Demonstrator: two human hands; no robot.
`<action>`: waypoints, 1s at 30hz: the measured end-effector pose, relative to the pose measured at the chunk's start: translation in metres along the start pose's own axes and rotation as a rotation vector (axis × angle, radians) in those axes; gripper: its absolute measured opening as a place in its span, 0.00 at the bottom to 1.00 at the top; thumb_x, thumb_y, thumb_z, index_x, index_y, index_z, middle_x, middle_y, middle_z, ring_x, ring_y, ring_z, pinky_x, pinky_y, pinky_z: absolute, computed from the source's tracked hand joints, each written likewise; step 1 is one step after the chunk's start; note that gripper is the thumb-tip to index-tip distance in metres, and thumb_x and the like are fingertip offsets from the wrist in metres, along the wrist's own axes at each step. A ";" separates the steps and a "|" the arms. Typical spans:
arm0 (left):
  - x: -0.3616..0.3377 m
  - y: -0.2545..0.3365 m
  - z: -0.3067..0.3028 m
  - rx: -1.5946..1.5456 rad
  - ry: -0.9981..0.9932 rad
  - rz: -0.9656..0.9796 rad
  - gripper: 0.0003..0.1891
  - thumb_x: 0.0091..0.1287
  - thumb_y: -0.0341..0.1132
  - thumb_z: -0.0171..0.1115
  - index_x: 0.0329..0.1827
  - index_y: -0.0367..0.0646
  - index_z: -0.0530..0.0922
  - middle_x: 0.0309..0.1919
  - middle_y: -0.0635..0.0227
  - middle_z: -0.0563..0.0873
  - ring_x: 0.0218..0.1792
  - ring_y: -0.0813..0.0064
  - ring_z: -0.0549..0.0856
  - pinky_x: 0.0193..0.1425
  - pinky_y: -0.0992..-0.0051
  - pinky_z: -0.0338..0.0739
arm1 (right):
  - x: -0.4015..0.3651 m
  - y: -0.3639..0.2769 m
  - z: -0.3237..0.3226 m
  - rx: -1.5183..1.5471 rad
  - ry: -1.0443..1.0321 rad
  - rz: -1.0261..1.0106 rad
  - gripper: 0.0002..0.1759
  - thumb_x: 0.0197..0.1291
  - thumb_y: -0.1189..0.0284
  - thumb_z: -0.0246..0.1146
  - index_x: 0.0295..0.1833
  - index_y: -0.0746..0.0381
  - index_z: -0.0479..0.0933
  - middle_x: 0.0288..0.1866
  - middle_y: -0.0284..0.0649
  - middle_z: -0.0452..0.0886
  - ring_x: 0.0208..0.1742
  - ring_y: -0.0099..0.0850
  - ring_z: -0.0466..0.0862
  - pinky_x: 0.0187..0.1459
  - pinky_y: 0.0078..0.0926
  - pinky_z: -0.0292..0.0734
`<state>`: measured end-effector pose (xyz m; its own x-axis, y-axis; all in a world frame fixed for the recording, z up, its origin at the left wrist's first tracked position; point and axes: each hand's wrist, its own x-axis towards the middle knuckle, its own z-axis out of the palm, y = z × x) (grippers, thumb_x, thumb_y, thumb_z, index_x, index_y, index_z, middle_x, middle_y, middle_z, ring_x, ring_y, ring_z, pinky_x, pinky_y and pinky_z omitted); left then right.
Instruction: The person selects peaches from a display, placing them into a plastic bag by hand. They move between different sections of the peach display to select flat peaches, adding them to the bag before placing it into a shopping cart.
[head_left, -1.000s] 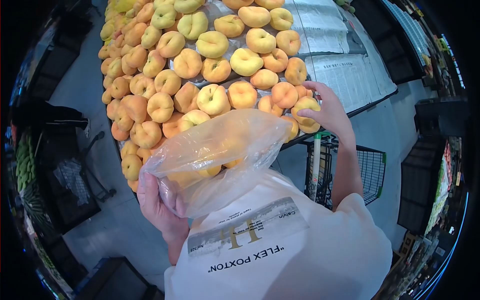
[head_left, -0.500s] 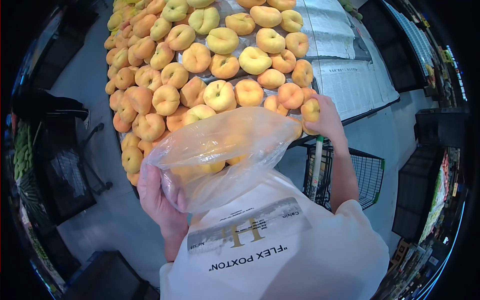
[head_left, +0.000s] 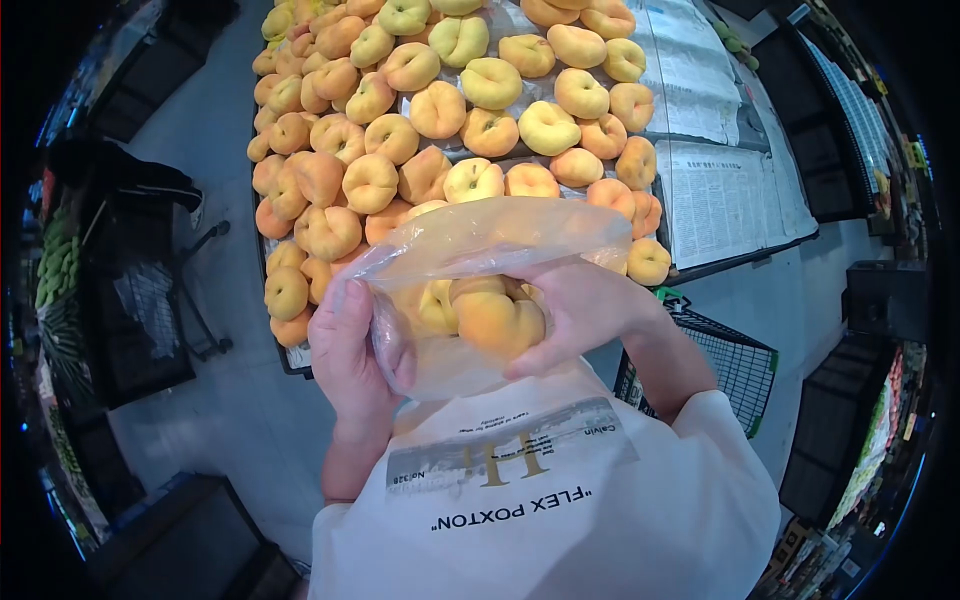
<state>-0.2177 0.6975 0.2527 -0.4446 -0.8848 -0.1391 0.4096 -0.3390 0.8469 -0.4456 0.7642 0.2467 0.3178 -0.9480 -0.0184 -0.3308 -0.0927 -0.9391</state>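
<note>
A clear plastic bag (head_left: 430, 360) hangs open in front of the white shirt. My left hand (head_left: 350, 350) grips the left side of its mouth, thumb outside and fingers behind the film. My right hand (head_left: 585, 310) is at the mouth of the bag with its fingers around a flat yellow-orange peach (head_left: 500, 322). Another yellow peach shows just left of the held one, partly hidden. Beyond the bag lie many flat peaches (head_left: 370, 183) in rows on the stand.
Newspaper sheets (head_left: 720, 200) cover the stand's right part. A shopping cart (head_left: 725, 360) is at the right, below the stand edge. At the left are another cart (head_left: 145, 310) and a person's dark-clothed limb (head_left: 150, 180). A dark box (head_left: 190, 540) lies lower left.
My right hand has moved left from the stand's right corner to the bag mouth, bringing a peach. The peaches and stand appear shifted right in the view.
</note>
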 end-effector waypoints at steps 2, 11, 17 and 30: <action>-0.004 0.000 -0.001 0.021 0.010 0.010 0.22 0.84 0.41 0.48 0.65 0.29 0.75 0.14 0.73 0.72 0.08 0.84 0.64 0.11 0.81 0.60 | 0.018 0.026 0.004 -0.134 0.021 0.100 0.44 0.47 0.56 0.77 0.71 0.57 0.73 0.66 0.44 0.80 0.67 0.41 0.79 0.67 0.37 0.74; -0.011 -0.004 -0.005 0.038 0.050 -0.018 0.23 0.84 0.42 0.47 0.65 0.27 0.74 0.13 0.75 0.69 0.08 0.86 0.62 0.11 0.82 0.59 | 0.005 0.111 0.041 -0.539 0.297 0.041 0.32 0.67 0.64 0.69 0.75 0.58 0.70 0.70 0.39 0.76 0.72 0.35 0.74 0.73 0.37 0.69; -0.009 -0.003 -0.004 0.001 0.074 -0.003 0.23 0.85 0.41 0.47 0.66 0.27 0.73 0.13 0.77 0.68 0.08 0.86 0.61 0.11 0.81 0.58 | 0.014 0.097 0.041 -0.632 0.434 -0.104 0.29 0.60 0.62 0.69 0.67 0.55 0.77 0.65 0.40 0.78 0.68 0.42 0.74 0.67 0.44 0.71; -0.006 -0.003 -0.004 -0.006 0.158 -0.007 0.22 0.85 0.41 0.47 0.66 0.28 0.74 0.13 0.78 0.66 0.09 0.89 0.58 0.10 0.83 0.55 | -0.072 0.075 -0.076 -0.258 0.655 0.500 0.25 0.50 0.72 0.78 0.55 0.62 0.82 0.55 0.44 0.85 0.58 0.40 0.82 0.59 0.37 0.79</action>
<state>-0.2129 0.7025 0.2494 -0.3164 -0.9218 -0.2241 0.4120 -0.3463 0.8428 -0.5609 0.8019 0.2041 -0.4691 -0.8730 -0.1331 -0.5114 0.3914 -0.7650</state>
